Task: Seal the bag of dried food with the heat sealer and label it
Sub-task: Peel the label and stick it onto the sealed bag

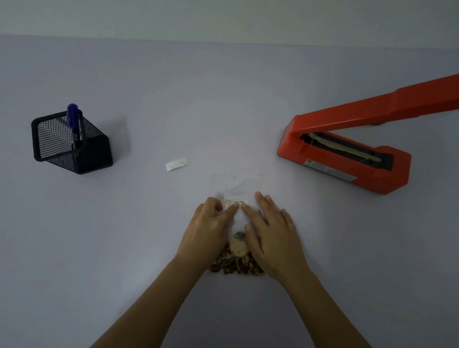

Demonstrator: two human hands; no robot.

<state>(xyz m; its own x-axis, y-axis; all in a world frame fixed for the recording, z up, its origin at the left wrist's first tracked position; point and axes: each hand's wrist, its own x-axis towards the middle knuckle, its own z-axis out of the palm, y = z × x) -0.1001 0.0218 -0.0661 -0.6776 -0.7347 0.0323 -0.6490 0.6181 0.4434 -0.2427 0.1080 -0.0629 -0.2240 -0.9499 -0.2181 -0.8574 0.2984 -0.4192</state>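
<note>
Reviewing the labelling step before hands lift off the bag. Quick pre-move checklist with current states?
1. Label lies on the clear bag: ok, both forefingers press it.
2. Label fully stuck down, no lifted corners: cannot tell, fingers cover its lower edge.
3. Bag flat on the table, dried food gathered at the near end, away from the label: ok.
4. Top seal of the bag done: cannot tell, the far edge is too faint.
5. Heat sealer arm raised, clear of left hand and right hand: ok.
6. Peeled backing strip off the bag: ok, lying left of it.
</note>
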